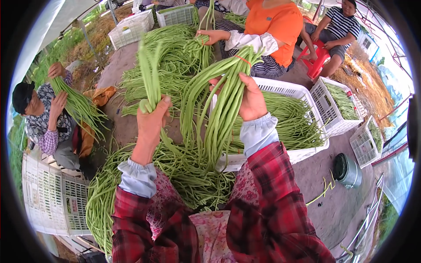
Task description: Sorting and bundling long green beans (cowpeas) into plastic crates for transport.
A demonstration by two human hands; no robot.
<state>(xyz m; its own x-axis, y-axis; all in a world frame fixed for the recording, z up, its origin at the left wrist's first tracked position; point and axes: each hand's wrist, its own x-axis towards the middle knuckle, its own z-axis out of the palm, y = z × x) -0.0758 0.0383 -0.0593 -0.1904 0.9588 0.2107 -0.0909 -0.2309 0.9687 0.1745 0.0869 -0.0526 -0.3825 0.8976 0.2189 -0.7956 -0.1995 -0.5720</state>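
My left hand (pixel 152 119) is closed round a few long green beans (pixel 150 81), which stand upright from the fist and blur at the top. In my right hand (pixel 253 100) is a thick bundle of long beans (pixel 221 114), tied near its upper end with a red band (pixel 242 60). The bundle droops down and to the left, above a white crate's edge. Below my hands, a loose heap of long beans (pixel 188 179) spreads over my lap and to the left.
At my right, a white crate (pixel 302 155) holds more beans. Bean piles (pixel 169 50) lie on the ground ahead. Empty-looking crates (pixel 52 193) stand at left. A co-worker in orange (pixel 274 22) holds beans ahead; another person (pixel 46 105) handles beans at left. A dark bucket (pixel 348 171) stands right.
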